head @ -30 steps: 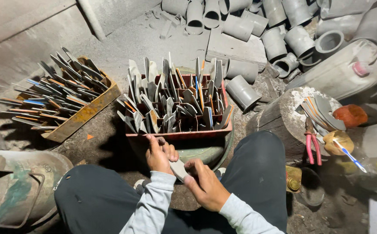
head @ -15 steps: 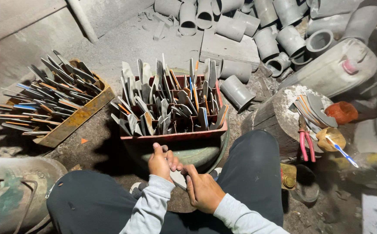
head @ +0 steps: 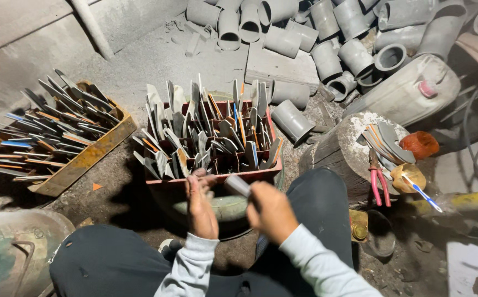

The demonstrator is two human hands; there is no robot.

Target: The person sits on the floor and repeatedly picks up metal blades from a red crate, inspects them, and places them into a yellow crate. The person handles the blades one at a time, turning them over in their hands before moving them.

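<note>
The right hand (head: 272, 212) closes its grip on one end of a short grey blade blank (head: 238, 185); the left hand (head: 201, 203) pinches the other end. The blank is held just in front of the red crate (head: 217, 177) of upright blanks. It appears stiff, light and thin-edged; hold it by the flat faces.

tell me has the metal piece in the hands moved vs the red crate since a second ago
Yes. The metal piece, held by the right hand, has risen close to the red crate's front rim; the left hand rose too.
</note>
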